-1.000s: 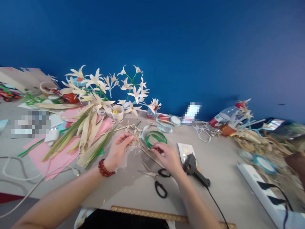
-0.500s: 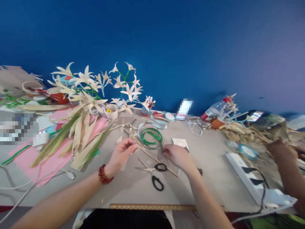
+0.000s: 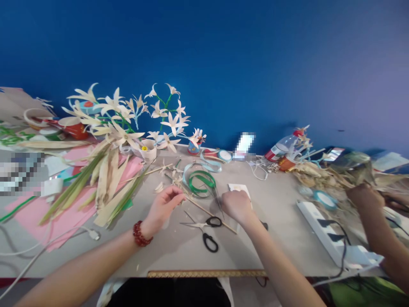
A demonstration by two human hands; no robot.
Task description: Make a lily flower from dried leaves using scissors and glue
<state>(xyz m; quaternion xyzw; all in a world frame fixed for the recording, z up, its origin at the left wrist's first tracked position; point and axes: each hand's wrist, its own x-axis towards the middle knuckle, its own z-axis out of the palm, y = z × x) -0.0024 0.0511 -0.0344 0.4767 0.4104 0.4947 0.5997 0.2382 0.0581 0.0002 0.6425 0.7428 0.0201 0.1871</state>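
My left hand (image 3: 164, 206), with a red bead bracelet at the wrist, pinches the end of a thin straw stick (image 3: 207, 212) that lies slanted across the table. My right hand (image 3: 236, 205) is closed just right of the stick, its back toward me; what its fingers hold is hidden. Black-handled scissors (image 3: 206, 230) lie between my forearms. A green ribbon coil (image 3: 201, 182) lies just beyond my hands. The glue gun is mostly hidden under my right wrist.
Cream paper flowers on green stems (image 3: 128, 119) and dried leaf strips (image 3: 108, 179) on pink paper fill the left. A white power strip (image 3: 332, 238) lies at the right, beside another person's arm (image 3: 373, 217) working among dried husks (image 3: 322, 177). A plastic bottle (image 3: 283, 149) lies at the back.
My view swung to the right, bringing another person's arm into sight. My right hand shifted right from the green ribbon and now covers the glue gun. My left hand keeps its pinch.
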